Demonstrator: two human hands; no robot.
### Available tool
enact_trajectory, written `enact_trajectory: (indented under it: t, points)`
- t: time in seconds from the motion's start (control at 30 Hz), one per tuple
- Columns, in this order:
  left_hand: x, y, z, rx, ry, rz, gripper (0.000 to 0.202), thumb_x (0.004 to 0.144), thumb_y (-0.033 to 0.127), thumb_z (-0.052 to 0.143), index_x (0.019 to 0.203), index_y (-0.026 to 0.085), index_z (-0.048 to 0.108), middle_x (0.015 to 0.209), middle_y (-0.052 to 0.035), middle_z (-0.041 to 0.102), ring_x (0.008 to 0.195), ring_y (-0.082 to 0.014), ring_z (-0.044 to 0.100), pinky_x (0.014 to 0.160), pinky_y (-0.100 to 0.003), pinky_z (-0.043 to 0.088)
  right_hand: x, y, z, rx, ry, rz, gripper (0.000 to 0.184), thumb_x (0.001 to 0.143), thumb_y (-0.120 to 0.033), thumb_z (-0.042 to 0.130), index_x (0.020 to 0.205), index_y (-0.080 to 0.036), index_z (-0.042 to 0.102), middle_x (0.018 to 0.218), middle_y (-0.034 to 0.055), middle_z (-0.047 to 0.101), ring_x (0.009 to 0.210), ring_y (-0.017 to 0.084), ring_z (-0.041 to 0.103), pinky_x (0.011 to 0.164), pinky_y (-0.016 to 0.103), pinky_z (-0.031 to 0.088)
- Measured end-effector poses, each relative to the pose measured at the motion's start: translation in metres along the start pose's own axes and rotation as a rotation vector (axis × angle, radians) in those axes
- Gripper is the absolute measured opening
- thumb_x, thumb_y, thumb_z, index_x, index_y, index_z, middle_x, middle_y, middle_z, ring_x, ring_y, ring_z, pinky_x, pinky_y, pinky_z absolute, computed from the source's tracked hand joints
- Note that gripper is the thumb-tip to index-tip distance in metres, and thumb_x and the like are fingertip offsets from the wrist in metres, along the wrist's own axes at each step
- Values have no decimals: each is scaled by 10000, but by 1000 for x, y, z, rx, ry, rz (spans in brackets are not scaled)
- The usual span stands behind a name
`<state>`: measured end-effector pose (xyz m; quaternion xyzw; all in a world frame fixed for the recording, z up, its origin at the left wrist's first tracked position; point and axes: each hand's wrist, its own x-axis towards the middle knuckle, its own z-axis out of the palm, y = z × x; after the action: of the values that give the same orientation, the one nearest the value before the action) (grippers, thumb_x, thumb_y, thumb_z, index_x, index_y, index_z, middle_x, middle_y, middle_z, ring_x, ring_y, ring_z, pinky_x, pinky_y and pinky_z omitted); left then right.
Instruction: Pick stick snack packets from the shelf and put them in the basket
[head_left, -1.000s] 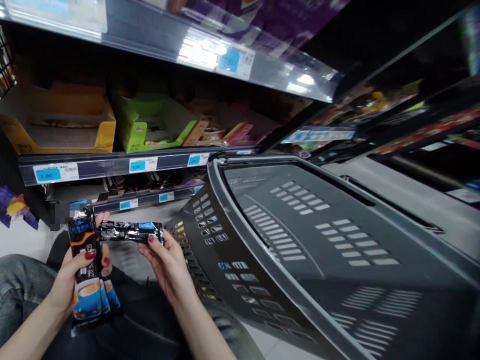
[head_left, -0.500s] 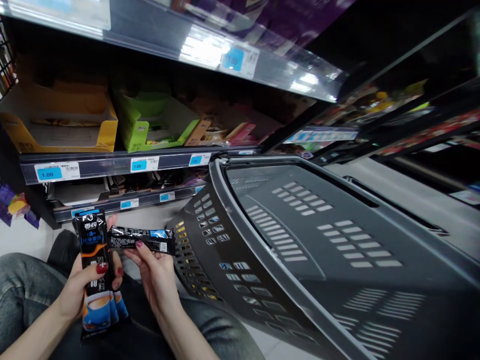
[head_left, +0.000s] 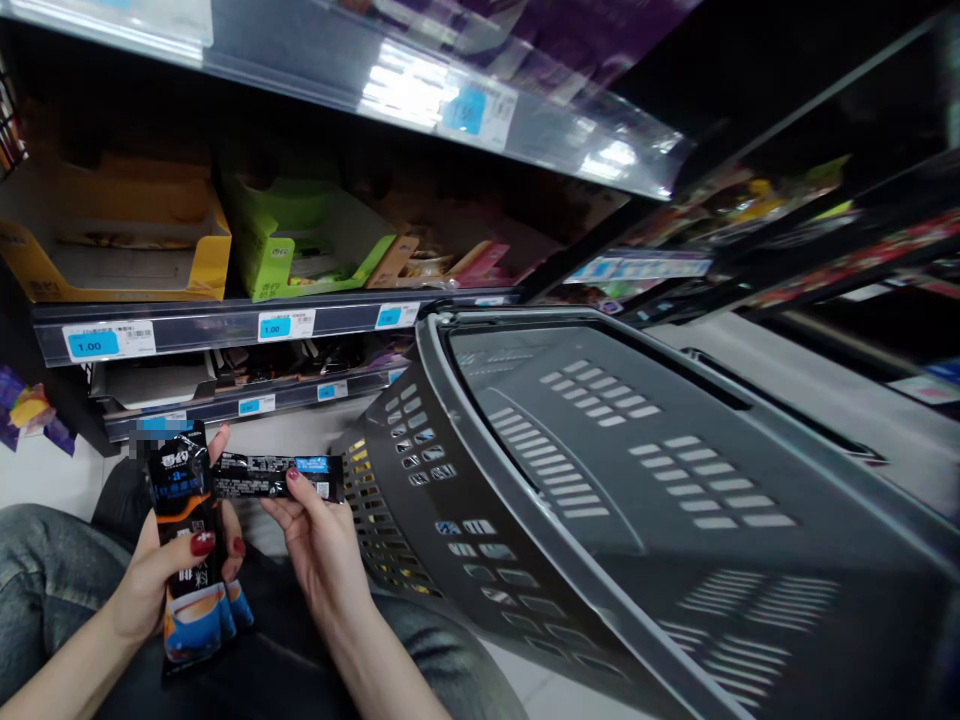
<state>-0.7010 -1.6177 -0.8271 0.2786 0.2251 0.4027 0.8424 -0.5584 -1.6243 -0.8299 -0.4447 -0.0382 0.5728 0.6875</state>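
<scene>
My left hand (head_left: 169,575) is closed around a small stack of black coffee sachets (head_left: 187,530), held upright over my lap. Their fronts carry an orange band and a picture of a blue cup. In my right hand (head_left: 326,545), another black sachet (head_left: 259,476) lies sideways, pinched between thumb and fingers. Small print, a blue patch and a square code show on its face. Its left end meets the stack near my left fingertips; whether it is tucked behind the stack I cannot tell.
A grey shopping basket (head_left: 480,480) lies tilted close on my right. Ahead, a shelf (head_left: 195,325) holds a yellow carton (head_left: 206,270), a green carton (head_left: 274,265) and a pink carton (head_left: 480,262). A lower shelf (head_left: 289,395) has dark packets. An upper shelf edge (head_left: 337,90) overhangs them.
My right thumb has shifted slightly right and up along the sideways sachet. The stack in my left hand is nearly where it was, and the view has moved slightly.
</scene>
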Motion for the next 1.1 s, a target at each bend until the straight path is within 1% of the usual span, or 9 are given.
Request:
enact_trajectory:
  t: [0.1,0.17,0.33,0.5,0.63,0.8,0.9,1.0,1.1]
  points:
    - [0,2,1,-26,-1,-11,649,705,246,584,1321,185,388,776,-51,583,582,-163,546,506,-316,482,-1,0,0,-7,20,-17,257,506,-222,826,678,-102,676,669,42,705,562,151,656,542,240,578]
    - [-1,2,1,-31,-5,-13,671,707,243,579,1339,189,361,779,-53,581,580,-162,543,502,-314,481,-1,-1,0,-24,11,-47,251,519,-240,822,678,-114,674,664,30,702,547,146,650,543,254,582]
    - [-1,4,-1,-33,5,21,684,720,236,563,1359,233,321,776,-38,574,590,-151,540,525,-307,486,1,-6,-2,-131,-40,-174,284,571,-320,796,722,-122,659,679,27,694,525,159,639,560,335,592]
    - [-2,5,-1,-44,3,11,688,728,233,561,1366,248,304,760,-27,566,575,-134,525,535,-300,482,-1,-4,-2,-154,0,-228,284,598,-340,776,727,-123,646,681,20,680,578,165,639,583,345,592]
    - [-3,4,-1,-58,2,4,650,737,242,544,1352,234,335,726,-25,562,561,-136,522,524,-300,475,-2,-1,-1,-108,-1,-277,251,623,-344,759,734,-145,652,703,8,679,627,163,639,615,341,585]
    - [-3,6,-5,-78,18,22,598,720,225,536,1303,188,406,682,-24,551,551,-154,529,492,-305,473,-1,-7,-4,-92,-109,-254,315,679,-448,695,687,-134,675,656,41,673,640,189,640,619,359,568]
    - [-2,9,-7,-95,12,31,576,718,227,541,1279,170,428,666,-19,539,539,-149,521,482,-300,473,-3,-10,-4,-138,-137,-247,300,687,-428,696,693,-129,680,665,51,669,679,199,638,617,345,559]
    - [-3,12,-9,-109,4,30,571,704,233,554,1261,171,441,655,-9,525,530,-141,514,470,-287,469,-4,-10,-3,-176,-132,-252,310,699,-438,679,704,-129,671,697,56,668,653,188,621,557,313,542]
    - [-2,13,-9,-112,-9,12,569,690,233,567,1244,173,451,647,-4,518,519,-139,515,447,-274,458,-4,-10,-5,-213,-126,-288,327,706,-459,665,683,-133,650,665,38,647,546,141,567,463,251,485]
